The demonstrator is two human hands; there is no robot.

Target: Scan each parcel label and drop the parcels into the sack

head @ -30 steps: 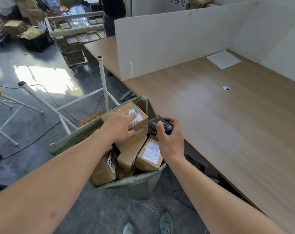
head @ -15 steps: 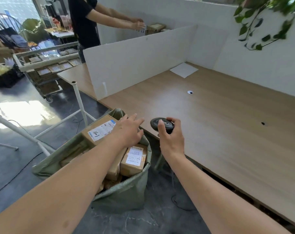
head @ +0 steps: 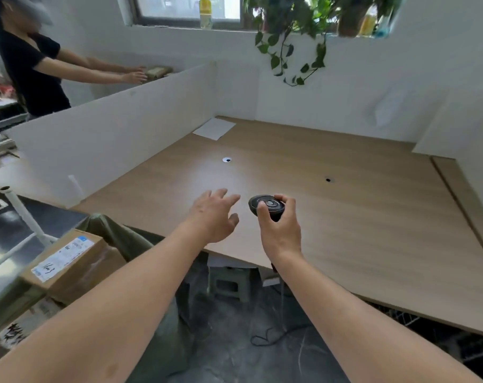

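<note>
- And the view swings up off the sack [head: 116, 236] to the broad wooden table [head: 345, 217]. A second ago the left hand [head: 214, 217] lay on a boxed parcel in that sack; now it floats empty over the table edge, fingers spread and relaxed.
- That parcel [head: 69, 261] is in, sitting on top of the load at lower left. My read: this drop is done, and with no unscanned parcel on the table, the batch may be finished.
- The right hand [head: 279, 230] hasn't budged from its job, curled round the black scanner [head: 266, 205], thumb on top, held above the table.
- Writing: the parcel's white shipping label [head: 65, 254] carries a blue corner mark and a handwritten scrawl, too blurred to read. Black characters on a lower package, also illegible.
</note>
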